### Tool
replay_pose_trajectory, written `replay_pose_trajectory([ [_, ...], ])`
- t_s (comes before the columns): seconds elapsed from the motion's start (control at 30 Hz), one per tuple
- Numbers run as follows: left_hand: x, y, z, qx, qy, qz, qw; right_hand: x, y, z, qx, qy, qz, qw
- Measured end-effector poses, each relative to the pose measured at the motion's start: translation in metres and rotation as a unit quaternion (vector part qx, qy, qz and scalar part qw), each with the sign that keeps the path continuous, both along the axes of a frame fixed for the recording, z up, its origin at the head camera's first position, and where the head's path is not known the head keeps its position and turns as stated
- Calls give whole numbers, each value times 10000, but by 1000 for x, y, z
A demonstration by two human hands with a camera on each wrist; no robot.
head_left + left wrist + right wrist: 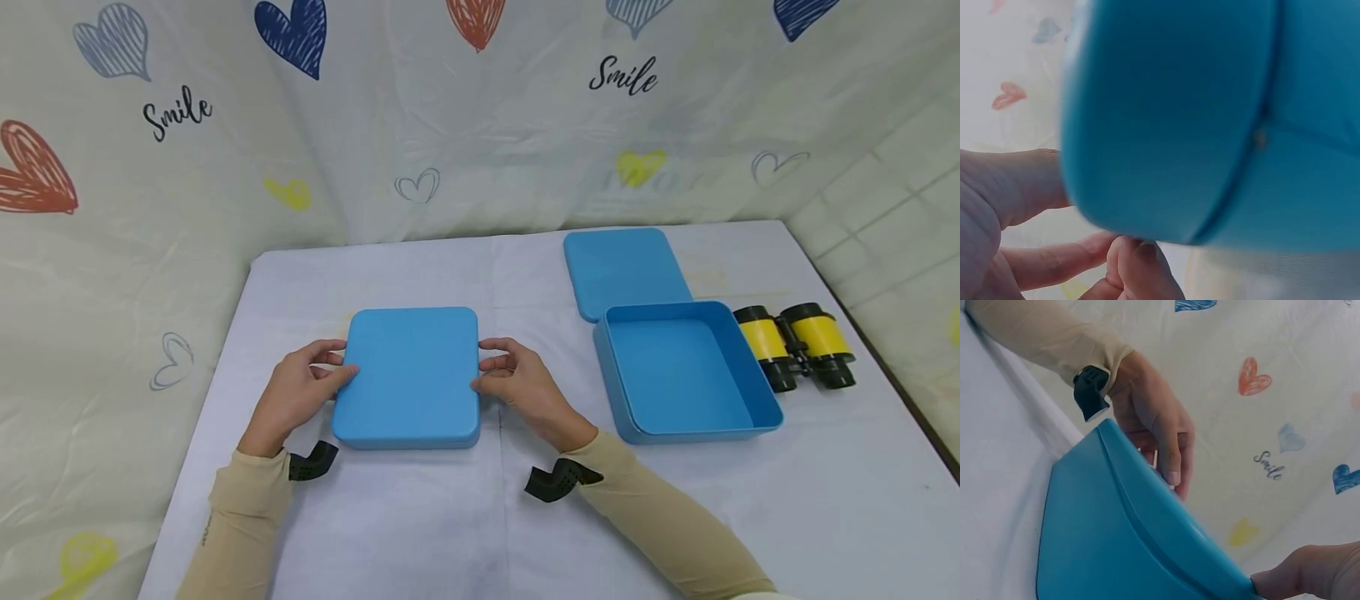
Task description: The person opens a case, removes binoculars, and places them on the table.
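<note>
A lidded blue box [408,379] sits on the left half of the white-covered table, its lid on top. My left hand [300,392] holds the box's left side, thumb at the lid's edge and fingers against the side. On the opposite side, my right hand [525,387] grips the box, thumb nearest me. In the left wrist view the box [1166,125] looms close and blurred, showing the seam below its lid. The right wrist view shows the box's side [1097,531], with the right thumb [1300,572] at its edge and the left hand [1154,419] beyond.
To the right stands an open blue box [682,367] with nothing in it. A loose blue lid [626,271] lies behind it. Black-and-yellow binoculars [798,346] lie beside that box, near the table's right edge. A heart-patterned curtain [487,117] hangs behind the table.
</note>
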State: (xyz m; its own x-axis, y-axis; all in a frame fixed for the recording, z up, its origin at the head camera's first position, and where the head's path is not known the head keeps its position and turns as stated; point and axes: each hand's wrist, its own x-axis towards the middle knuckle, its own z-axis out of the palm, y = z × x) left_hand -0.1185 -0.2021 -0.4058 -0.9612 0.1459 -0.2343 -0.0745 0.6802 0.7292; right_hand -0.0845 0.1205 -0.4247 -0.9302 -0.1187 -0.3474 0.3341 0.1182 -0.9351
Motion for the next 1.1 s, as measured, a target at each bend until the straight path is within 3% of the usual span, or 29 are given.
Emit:
replay_pose_trajectory([
  [0.87,-3,-3,-6,130,-185,125,9997,0,-5,-5,-259,13,-285,9993],
  [1.1,-5,-5,-9,421,-411,186,9981,1,-7,-5,-240,65,-295,9993],
])
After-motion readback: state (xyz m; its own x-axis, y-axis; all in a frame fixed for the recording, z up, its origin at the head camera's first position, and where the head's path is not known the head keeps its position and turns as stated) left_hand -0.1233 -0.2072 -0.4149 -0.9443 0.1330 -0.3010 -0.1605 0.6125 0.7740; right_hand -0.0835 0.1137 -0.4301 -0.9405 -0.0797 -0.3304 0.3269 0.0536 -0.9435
